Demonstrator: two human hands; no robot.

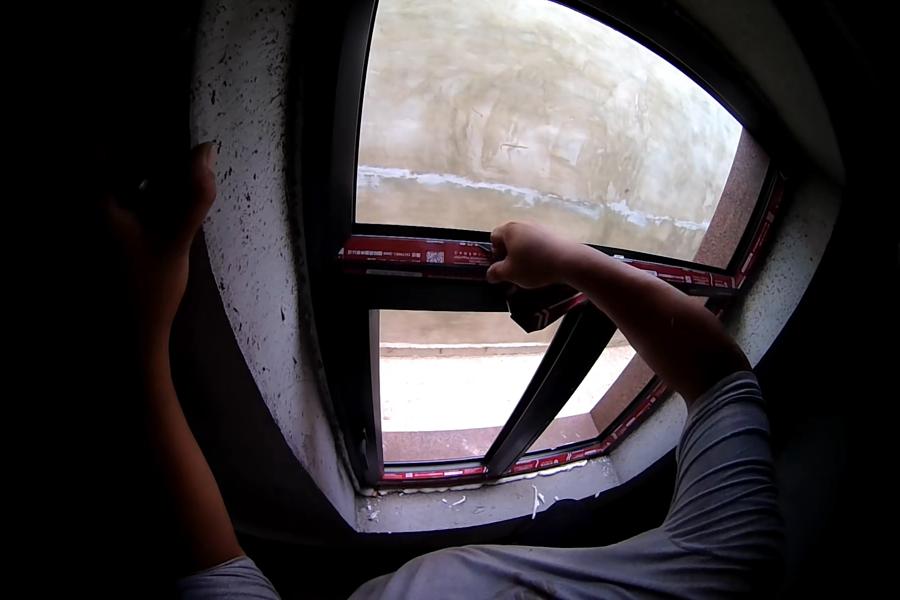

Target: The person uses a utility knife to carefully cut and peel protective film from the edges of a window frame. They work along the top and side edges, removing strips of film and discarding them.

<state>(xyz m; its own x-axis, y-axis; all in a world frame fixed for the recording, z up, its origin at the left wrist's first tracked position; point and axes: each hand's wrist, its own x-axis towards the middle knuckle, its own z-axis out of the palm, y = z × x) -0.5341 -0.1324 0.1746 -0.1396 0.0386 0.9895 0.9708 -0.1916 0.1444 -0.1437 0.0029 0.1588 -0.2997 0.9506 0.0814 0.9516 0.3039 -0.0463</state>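
My right hand (527, 254) is closed in a pinch on red protective film (410, 250) along the dark window frame's crossbar. Below those fingers hangs a loose, folded strip of the film (542, 309), its dark side partly showing. Off to the left, my left hand (175, 200) is raised beside the speckled white wall edge, mostly in deep shadow. It appears curled round something dark with a small glint, which I cannot make out. The window frame (333, 230) holds a large upper pane (530, 120) and two lower panes (450, 390), split by a dark upright bar.
A pale window reveal (255, 230) with dark specks curves down the left side. White scraps lie on the sill (450, 510). More red film (630, 440) lines the lower right frame edge. Outside stands a plastered wall with a white streak. The room around is very dark.
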